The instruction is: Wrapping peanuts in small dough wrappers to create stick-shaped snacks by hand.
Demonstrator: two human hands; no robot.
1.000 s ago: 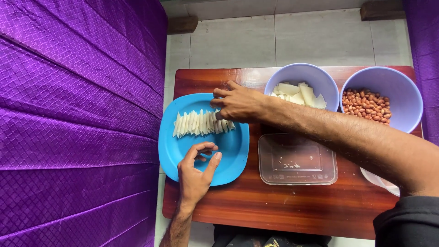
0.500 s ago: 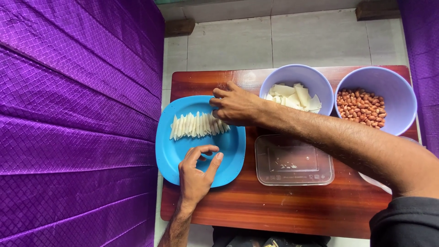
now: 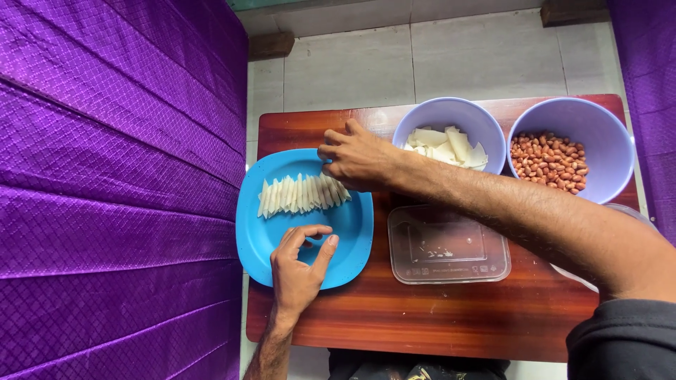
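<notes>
My right hand (image 3: pixel 359 160), fingers bunched on the white strips (image 3: pixel 301 195), could nudge the row crooked while my left hand (image 3: pixel 299 264) rests half-curled on the blue plate (image 3: pixel 257 243).

Package: we see one, a clear plastic container (image 3: pixel 448 243), rectangular with rounded corners, lying flat on the wooden table (image 3: pixel 436 317).
Place: it sits just below our right forearm, well to the right of where the right hand (image 3: pixel 360 159) pinches at the row of white strips (image 3: pixel 301 194), and to the right of the left hand (image 3: pixel 299 271).
Neighbours: it lies just beside the blue plate (image 3: pixel 264 239), apart from it.
Colours: see-through, the brown wood showing through; a few pale crumbs inside.
Label: a small strip of dark marks along its lower edge, too small to make out.
Signs, screens: we see none.
</notes>
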